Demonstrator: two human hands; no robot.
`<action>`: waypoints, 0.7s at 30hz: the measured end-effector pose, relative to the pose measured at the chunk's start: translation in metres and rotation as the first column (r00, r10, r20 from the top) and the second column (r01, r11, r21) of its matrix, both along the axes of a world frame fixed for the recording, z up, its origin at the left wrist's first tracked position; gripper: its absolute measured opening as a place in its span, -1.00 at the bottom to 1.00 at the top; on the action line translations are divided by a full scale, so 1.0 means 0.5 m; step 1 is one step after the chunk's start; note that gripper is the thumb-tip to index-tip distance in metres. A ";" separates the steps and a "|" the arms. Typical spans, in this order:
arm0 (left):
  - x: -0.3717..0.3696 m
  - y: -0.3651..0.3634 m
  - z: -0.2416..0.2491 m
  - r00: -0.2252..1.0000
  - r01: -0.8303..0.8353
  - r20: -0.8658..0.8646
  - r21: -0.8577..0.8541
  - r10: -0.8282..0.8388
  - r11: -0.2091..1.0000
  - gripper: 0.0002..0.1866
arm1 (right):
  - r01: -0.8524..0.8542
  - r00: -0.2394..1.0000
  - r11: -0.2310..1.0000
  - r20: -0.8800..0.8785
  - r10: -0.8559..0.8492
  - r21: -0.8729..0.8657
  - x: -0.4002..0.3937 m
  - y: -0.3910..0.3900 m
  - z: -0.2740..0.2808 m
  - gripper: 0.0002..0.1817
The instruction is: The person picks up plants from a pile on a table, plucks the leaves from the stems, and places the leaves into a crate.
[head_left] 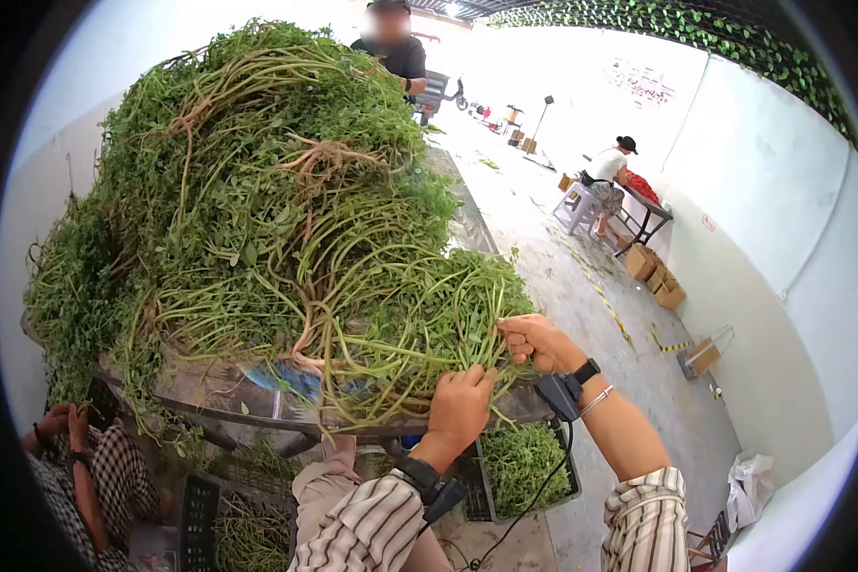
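Note:
A tall heap of green leafy plants (257, 191), with long stems and pale pinkish roots, covers the table in front of me. At the heap's near right edge, my left hand (459, 410) is closed on green stems. Just above and to its right, my right hand (539, 341) pinches the upper part of a few thin stems. The fingertips of both hands are partly hidden, so exactly how many stems they grip does not show.
Below the table are a black crate (529, 467) of cut greens and another crate (200, 520) at left. A co-worker's hands (67, 419) hold greens at far left. One person (405, 59) stands behind the heap; another (608, 172) sits at a small table near cardboard boxes (656, 275).

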State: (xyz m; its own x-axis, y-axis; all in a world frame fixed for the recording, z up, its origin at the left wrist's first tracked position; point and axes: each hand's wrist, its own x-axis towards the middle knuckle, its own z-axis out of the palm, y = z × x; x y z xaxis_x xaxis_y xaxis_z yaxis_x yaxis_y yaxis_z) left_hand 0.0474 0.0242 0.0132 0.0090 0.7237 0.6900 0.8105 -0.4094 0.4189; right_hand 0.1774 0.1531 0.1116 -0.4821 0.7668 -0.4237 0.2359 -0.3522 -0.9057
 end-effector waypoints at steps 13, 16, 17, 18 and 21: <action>-0.007 -0.009 0.013 0.991 0.087 0.097 0.016 -0.088 0.996 -0.60 | 0.107 0.993 0.905 -0.096 -0.074 0.412 0.004 -0.154 0.015 -0.83; -0.010 -0.012 0.015 0.973 0.115 0.189 0.084 -0.129 0.990 -0.62 | 0.160 0.987 0.850 -0.083 -0.137 0.501 0.005 -0.163 0.002 -0.78; -0.009 -0.015 0.015 0.972 0.097 0.211 0.055 -0.107 0.994 -0.67 | 0.161 0.987 0.853 -0.084 -0.138 0.497 0.006 -0.165 -0.002 -0.78; -0.008 -0.016 0.015 0.969 0.080 0.233 0.026 -0.084 0.996 -0.72 | 0.142 0.990 0.811 -0.063 -0.130 0.568 0.006 -0.166 -0.005 -0.75; -0.004 -0.009 0.010 0.948 0.058 0.308 0.072 -0.077 0.996 -0.81 | 0.092 0.992 0.709 0.000 -0.129 0.699 0.010 -0.167 -0.017 -0.70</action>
